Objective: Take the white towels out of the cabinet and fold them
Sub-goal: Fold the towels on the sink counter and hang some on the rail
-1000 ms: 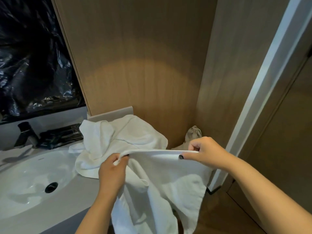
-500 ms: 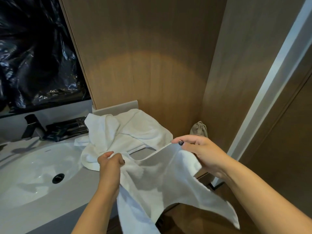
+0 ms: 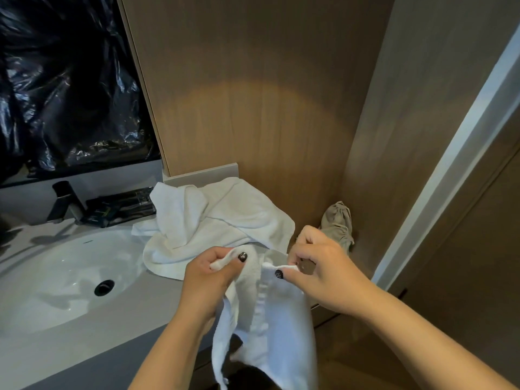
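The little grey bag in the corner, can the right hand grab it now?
Probably not yet: the right hand is close to the grey bag with nothing between them, but it is pinching the white towel.

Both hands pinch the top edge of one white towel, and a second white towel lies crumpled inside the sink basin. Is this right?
Not quite. The second towel lies crumpled on the counter beside the sink, not inside the basin, as the head view shows. The rest holds: the left hand and right hand pinch the top edge of one white towel.

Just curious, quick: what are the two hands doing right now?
Left hand: pinches a top corner of the hanging white towel.
Right hand: pinches the other top corner of the same towel.
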### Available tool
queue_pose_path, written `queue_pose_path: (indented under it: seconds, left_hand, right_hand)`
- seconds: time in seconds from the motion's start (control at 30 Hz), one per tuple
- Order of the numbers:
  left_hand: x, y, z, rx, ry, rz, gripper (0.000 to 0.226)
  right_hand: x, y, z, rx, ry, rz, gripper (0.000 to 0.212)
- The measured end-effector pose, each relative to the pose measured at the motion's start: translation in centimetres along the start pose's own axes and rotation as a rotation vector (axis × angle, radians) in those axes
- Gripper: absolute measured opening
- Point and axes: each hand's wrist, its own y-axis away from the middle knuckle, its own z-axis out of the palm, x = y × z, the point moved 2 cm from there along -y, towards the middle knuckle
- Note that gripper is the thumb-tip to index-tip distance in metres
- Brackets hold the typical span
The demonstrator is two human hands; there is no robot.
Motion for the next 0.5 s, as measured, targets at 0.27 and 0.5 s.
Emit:
queue_pose_path:
  seconds: [0.27,0.5]
  left_hand:
    - [0.3,0.4,1.3,0.041,0.017,-0.03,0.011]
    - [-0.4,1.1,1.7,-0.055,0.283,-0.214,0.023]
  right_hand:
    - [-0.1,0.8,1.6,-0.057,-0.436,0.127,0.019]
    - [-0.3,0.7,2.1,-0.11,-0.168,0.167,0.007]
